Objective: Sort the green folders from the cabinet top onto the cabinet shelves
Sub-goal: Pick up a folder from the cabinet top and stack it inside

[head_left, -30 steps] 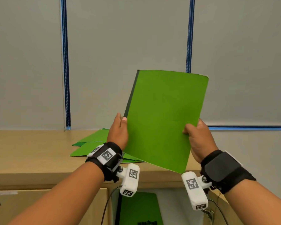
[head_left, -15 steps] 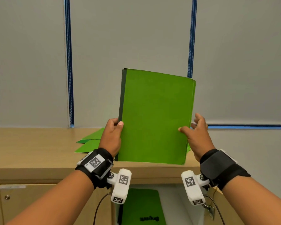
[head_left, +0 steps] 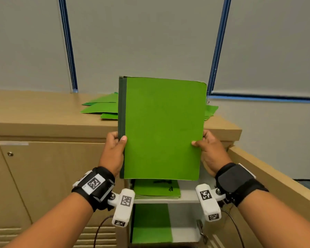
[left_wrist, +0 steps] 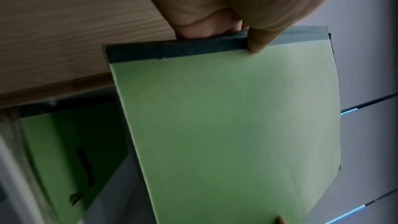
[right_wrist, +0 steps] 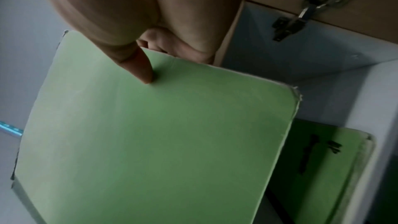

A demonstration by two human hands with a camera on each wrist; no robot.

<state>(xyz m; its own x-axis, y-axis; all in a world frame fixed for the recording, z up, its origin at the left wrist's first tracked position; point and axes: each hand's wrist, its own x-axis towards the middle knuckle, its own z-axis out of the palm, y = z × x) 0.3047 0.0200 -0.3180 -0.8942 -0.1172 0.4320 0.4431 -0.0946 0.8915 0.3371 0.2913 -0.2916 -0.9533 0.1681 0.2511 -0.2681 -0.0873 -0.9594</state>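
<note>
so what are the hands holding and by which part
One green folder: left hand grips its dark spine edge, right hand pinches the opposite open edge.

Behind the held folder (head_left: 161, 127), the middle of the loose folders (head_left: 104, 106) on the cabinet top (head_left: 43, 111) is hidden. Below it, the black writing on the shelved folder (head_left: 157, 189) is half covered and cannot be read.
</note>
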